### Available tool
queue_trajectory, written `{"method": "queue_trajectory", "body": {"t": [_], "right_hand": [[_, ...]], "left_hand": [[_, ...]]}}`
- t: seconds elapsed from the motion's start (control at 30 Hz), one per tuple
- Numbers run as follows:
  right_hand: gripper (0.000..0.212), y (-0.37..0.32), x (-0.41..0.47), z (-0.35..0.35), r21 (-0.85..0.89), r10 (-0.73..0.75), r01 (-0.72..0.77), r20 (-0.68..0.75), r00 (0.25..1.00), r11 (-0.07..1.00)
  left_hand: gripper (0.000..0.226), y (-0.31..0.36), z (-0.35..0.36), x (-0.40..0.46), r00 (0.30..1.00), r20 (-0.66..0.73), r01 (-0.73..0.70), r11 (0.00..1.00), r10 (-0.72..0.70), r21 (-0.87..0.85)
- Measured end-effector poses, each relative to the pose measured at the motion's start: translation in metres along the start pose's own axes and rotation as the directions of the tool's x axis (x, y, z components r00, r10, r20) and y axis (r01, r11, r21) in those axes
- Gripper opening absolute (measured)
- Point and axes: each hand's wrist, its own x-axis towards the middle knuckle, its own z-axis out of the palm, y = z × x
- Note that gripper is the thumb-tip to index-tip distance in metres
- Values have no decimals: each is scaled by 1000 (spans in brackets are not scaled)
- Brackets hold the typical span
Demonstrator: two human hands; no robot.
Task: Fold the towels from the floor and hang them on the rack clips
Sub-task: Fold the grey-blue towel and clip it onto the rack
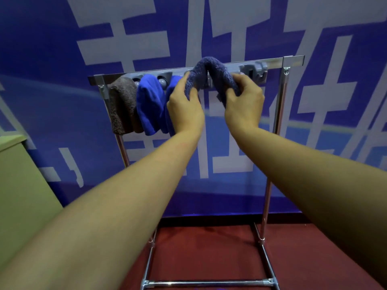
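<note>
A folded grey-blue towel [209, 69] arches in front of the top bar of a chrome rack [274, 63], at the grey clip strip. My left hand [184, 105] pinches its left end and my right hand [244, 101] grips its right end. To the left a brown towel [122, 105] and a bright blue towel [149, 103] hang from the clips. A free grey clip [254, 70] sits right of my hands. The clip behind the grey-blue towel is mostly hidden.
A blue banner wall with large white characters stands right behind the rack. The rack's chrome legs and base bar [205, 283] rest on red carpet [205, 252]. A pale green cabinet [18, 185] stands at the left edge.
</note>
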Motion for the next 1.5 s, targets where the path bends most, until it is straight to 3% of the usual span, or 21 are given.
{"method": "queue_trajectory", "body": {"t": [0.23, 0.43, 0.67, 0.83, 1.1, 1.5], "right_hand": [[30, 24, 36, 24, -89, 28, -26, 22, 999, 996], [32, 53, 13, 26, -160, 48, -34, 85, 995, 987], [19, 58, -1, 25, -119, 38, -16, 187, 982, 993], [27, 55, -9, 18, -118, 47, -17, 247, 968, 993], [36, 33, -25, -4, -147, 73, -36, 249, 966, 988], [44, 9, -93, -39, -209, 129, -62, 325, 937, 976]], "left_hand": [[36, -17, 27, 34, 1000, -6, 6, 996, -6, 85], [38, -58, 30, 23, 997, 74, 10, 983, -24, 181], [36, -61, 22, 5, 975, 210, 34, 985, -70, 166], [23, -64, 11, -10, 955, 272, 78, 987, -114, 140], [44, -44, -16, -30, 906, 348, 187, 966, -240, 178], [46, -31, -72, -87, 890, 352, 237, 954, -289, 184]]}}
